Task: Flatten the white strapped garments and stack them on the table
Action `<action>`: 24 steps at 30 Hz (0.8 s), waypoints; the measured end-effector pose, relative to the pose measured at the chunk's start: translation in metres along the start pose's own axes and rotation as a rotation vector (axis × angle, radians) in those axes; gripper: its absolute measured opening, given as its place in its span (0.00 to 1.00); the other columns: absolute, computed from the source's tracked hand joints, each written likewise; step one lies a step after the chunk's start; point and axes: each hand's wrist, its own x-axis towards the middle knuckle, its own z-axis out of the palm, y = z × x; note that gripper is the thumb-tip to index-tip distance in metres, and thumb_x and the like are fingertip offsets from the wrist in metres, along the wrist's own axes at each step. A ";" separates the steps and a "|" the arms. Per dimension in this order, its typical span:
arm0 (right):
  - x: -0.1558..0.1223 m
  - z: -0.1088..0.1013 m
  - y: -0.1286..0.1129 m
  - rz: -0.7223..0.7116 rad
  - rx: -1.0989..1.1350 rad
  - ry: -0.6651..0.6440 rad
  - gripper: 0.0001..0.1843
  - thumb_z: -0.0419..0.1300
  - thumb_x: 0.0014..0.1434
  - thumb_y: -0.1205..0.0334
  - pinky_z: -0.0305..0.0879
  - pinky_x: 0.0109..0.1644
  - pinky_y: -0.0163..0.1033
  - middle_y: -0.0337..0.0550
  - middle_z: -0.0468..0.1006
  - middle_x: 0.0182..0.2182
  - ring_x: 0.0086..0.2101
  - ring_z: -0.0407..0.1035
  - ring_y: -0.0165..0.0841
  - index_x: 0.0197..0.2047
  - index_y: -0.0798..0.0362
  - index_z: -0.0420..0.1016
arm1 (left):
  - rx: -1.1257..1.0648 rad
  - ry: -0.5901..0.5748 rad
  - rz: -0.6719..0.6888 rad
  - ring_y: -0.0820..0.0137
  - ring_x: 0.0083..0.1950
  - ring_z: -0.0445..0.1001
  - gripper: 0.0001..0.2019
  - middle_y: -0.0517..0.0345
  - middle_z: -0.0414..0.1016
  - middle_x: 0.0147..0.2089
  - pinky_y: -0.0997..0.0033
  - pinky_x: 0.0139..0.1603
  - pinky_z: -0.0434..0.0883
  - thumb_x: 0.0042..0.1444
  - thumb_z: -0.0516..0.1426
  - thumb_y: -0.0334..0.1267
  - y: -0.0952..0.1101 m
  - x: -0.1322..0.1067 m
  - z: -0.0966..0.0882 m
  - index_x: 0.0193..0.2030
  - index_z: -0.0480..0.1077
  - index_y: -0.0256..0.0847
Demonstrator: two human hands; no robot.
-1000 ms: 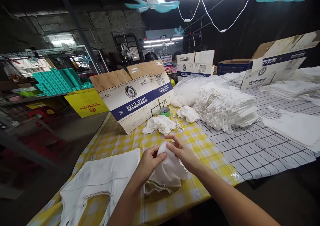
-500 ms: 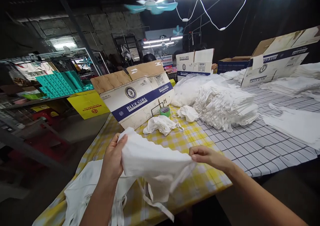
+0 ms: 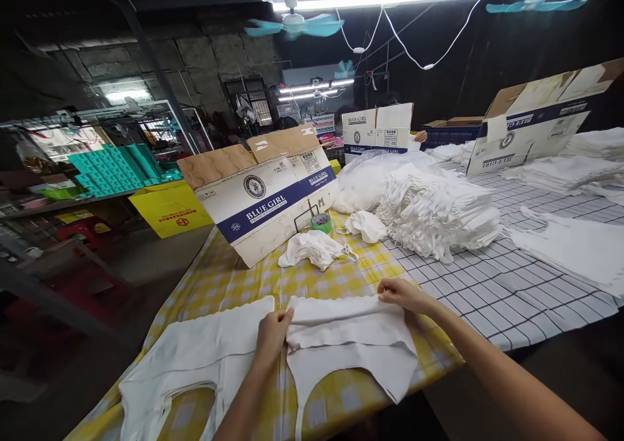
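Observation:
A white camisole top (image 3: pixel 348 337) with a scalloped edge lies spread on the yellow checked tablecloth (image 3: pixel 341 399), its strap end toward me. My left hand (image 3: pixel 273 337) pinches its far left corner between thumb and fingers. At the far right corner, my right hand (image 3: pixel 402 296) grips the same scalloped edge with bent fingers. Left of it, partly under my left forearm, lie similar white tops (image 3: pixel 195 347), flat and overlapping. Beyond the hands sits a crumpled white garment (image 3: pixel 314 249).
A BLUE GIRL carton (image 3: pixel 268 201) leans at the back left, with green tape (image 3: pixel 321 223) beside it. A large stack of white garments (image 3: pixel 439 214) stands on the grid-patterned cloth (image 3: pixel 468 298). Another white pile (image 3: pixel 575 246) lies at right. A co-worker's hand (image 3: pixel 420 136) shows behind a far carton.
The top, held up and bunched in the air before, now lies flat on the table. My left hand has moved right and down; the tops at left are more exposed.

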 end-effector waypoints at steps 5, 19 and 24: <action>-0.007 0.006 0.027 -0.033 -0.069 0.028 0.09 0.57 0.50 0.57 0.52 0.31 0.37 0.38 0.70 0.24 0.26 0.59 0.32 0.31 0.53 0.74 | 0.090 -0.036 0.001 0.64 0.33 0.71 0.11 0.54 0.74 0.28 0.72 0.31 0.60 0.46 0.56 0.46 -0.005 0.022 0.012 0.25 0.70 0.40; -0.017 -0.006 0.042 0.085 -0.600 0.168 0.08 0.56 0.50 0.57 0.55 0.39 0.38 0.42 0.69 0.29 0.34 0.62 0.35 0.25 0.52 0.68 | 0.210 -0.291 -0.101 0.77 0.11 0.53 0.13 0.69 0.52 0.08 0.76 0.16 0.48 0.39 0.59 0.40 -0.002 0.058 0.015 0.14 0.59 0.40; -0.021 -0.010 0.039 0.141 -0.558 0.151 0.06 0.58 0.46 0.61 0.53 0.35 0.35 0.41 0.69 0.29 0.32 0.61 0.33 0.23 0.53 0.65 | 0.282 -0.203 -0.037 0.76 0.17 0.57 0.11 0.68 0.54 0.11 0.76 0.20 0.49 0.37 0.57 0.31 0.004 0.059 0.023 0.12 0.57 0.39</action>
